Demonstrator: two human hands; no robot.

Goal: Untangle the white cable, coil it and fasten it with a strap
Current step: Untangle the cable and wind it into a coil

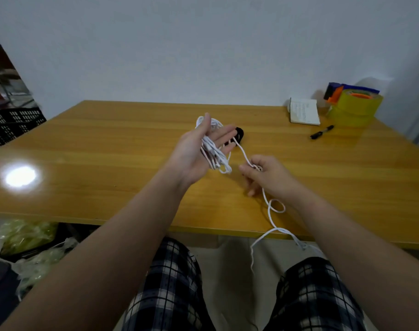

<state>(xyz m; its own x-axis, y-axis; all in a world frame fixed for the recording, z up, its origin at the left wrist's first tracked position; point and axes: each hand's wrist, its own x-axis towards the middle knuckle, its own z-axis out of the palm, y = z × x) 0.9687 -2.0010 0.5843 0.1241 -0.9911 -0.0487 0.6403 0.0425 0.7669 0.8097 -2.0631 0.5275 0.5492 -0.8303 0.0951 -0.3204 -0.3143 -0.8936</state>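
Note:
My left hand (199, 146) is held palm up above the table, fingers nearly straight, with several loops of the white cable (213, 151) wound across the palm and fingers. One strand runs from the loops to my right hand (265, 177), which pinches it with curled fingers. From there the loose cable (274, 206) makes a small loop on the table, crosses the front edge and hangs over my lap. A black strap (240, 134) lies on the table just behind my left fingertips.
On the wooden table (108, 144), at the back right, lie a small white notebook (304, 112), a black marker (322, 132) and a yellow tape roll in a dispenser (354, 106). A black crate (12, 125) stands off the left edge. Bags lie on the floor at left.

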